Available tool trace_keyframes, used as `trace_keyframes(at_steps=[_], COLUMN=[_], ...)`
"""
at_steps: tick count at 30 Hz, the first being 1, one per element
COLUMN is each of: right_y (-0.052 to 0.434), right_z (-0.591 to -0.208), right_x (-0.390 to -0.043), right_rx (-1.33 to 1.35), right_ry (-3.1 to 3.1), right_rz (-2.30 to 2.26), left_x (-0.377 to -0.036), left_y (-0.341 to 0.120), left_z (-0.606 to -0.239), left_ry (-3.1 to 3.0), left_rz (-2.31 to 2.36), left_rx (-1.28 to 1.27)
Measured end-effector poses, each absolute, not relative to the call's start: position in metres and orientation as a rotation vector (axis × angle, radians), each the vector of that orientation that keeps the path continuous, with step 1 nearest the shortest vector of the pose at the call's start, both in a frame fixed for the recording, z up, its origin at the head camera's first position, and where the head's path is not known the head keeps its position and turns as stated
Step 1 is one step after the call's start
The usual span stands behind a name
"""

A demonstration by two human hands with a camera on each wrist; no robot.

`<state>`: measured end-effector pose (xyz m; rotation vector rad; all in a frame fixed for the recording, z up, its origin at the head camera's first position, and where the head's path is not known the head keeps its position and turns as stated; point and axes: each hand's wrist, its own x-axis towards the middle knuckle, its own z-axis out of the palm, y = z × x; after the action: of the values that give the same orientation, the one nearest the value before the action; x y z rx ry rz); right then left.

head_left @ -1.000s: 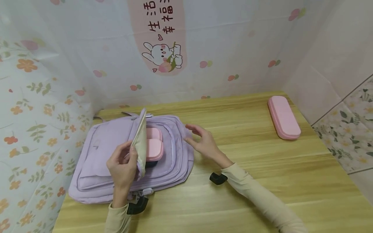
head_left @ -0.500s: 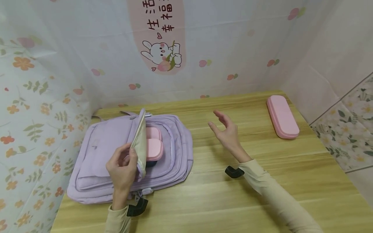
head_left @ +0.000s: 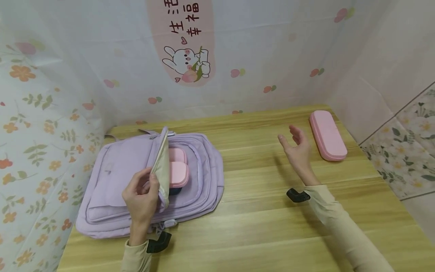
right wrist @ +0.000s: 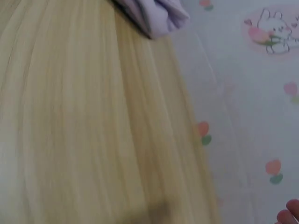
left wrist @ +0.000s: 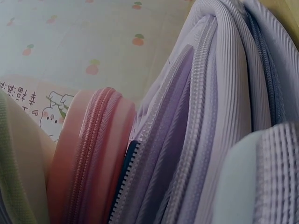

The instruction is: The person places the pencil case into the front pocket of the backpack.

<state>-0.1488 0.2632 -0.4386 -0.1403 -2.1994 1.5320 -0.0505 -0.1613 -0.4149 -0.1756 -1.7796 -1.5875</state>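
A lilac backpack (head_left: 112, 177) lies flat on the wooden table (head_left: 265, 226), its front flap (head_left: 162, 162) lifted. My left hand (head_left: 142, 196) pinches that flap and holds it up. Inside the opened pocket sits a pink zipped case (head_left: 178, 172), seen close up in the left wrist view as a pink case (left wrist: 88, 154) beside lilac zippered panels (left wrist: 196, 140). My right hand (head_left: 297, 149) hovers above the table with relaxed fingers and holds nothing, just left of a second pink case (head_left: 327, 135) at the far right. A fingertip (right wrist: 289, 217) shows in the right wrist view.
Patterned cloth walls (head_left: 238, 56) close the table at the back and left; a tiled wall (head_left: 408, 151) stands on the right. Bare wood lies between the backpack and the far pink case. A corner of the backpack (right wrist: 154, 16) shows in the right wrist view.
My right hand has moved from beside the backpack rightward across the table to near the far pink case. The left hand keeps holding the flap up.
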Motion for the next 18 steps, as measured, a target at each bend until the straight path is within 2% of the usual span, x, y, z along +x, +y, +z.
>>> trace_keyframes(at_steps=[10, 18], right_y=[0.306, 0.340], right_z=[-0.446, -0.443], right_x=[-0.149, -0.140], right_rx=[-0.412, -0.781], right_ry=[-2.225, -2.246], right_rz=[1.394, 1.329], left_x=[-0.050, -0.051], left_y=[-0.163, -0.163], left_z=[-0.416, -0.417], left_ry=[-1.764, -1.756], left_rz=[-1.587, -1.571], left_rx=[-0.181, -0.197])
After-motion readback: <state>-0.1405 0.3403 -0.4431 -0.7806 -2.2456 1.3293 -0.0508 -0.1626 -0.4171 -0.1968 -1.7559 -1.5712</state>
